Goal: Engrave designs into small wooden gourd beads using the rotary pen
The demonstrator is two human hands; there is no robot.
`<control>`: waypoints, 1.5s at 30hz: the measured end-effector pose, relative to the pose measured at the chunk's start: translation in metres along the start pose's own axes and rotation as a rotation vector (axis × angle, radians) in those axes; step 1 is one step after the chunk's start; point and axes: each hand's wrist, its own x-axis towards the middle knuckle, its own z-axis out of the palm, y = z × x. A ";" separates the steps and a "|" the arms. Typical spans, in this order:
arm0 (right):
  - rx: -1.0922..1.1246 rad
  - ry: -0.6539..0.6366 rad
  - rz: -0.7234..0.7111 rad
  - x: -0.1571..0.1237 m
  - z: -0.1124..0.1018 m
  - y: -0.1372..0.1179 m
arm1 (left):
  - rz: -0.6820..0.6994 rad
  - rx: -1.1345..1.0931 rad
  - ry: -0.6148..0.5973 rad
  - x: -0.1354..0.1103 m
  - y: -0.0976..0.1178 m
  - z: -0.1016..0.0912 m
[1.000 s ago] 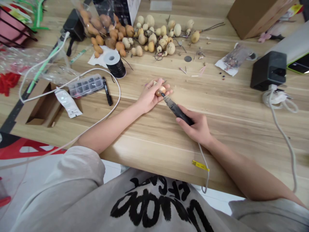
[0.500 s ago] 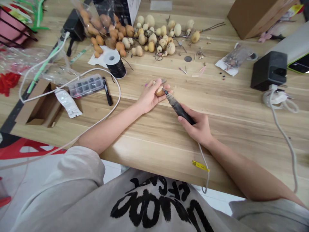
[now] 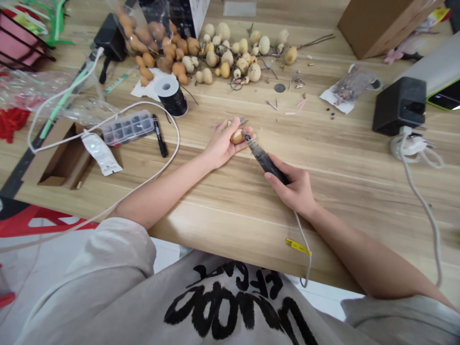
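My left hand (image 3: pixel 223 146) is closed around a small brown gourd (image 3: pixel 236 137) above the middle of the wooden table. My right hand (image 3: pixel 294 187) grips a dark rotary tool (image 3: pixel 268 164) with a pale cord trailing from its back end. The tool's tip meets the right side of the gourd, or sits very close to it; contact is too small to tell. A thin grey metal piece (image 3: pixel 243 120) shows just beyond my left fingers. Part of the gourd is hidden by my left thumb and fingers.
Several brown and cream gourds (image 3: pixel 226 56) lie at the back. To the left are a black cord spool (image 3: pixel 172 98), a clear compartment box (image 3: pixel 128 128), a black marker (image 3: pixel 160 136) and an open carton (image 3: pixel 61 155). A black adapter (image 3: pixel 400 105) stands at the right.
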 end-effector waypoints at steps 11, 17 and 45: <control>-0.003 -0.015 -0.071 -0.001 0.001 -0.001 | -0.002 -0.008 0.013 0.000 0.000 0.002; -0.021 -0.074 -0.122 0.000 0.000 -0.003 | 0.008 -0.009 0.020 -0.001 0.000 0.003; -0.016 -0.043 -0.047 0.000 0.000 -0.003 | 0.016 0.035 0.008 0.000 0.000 0.002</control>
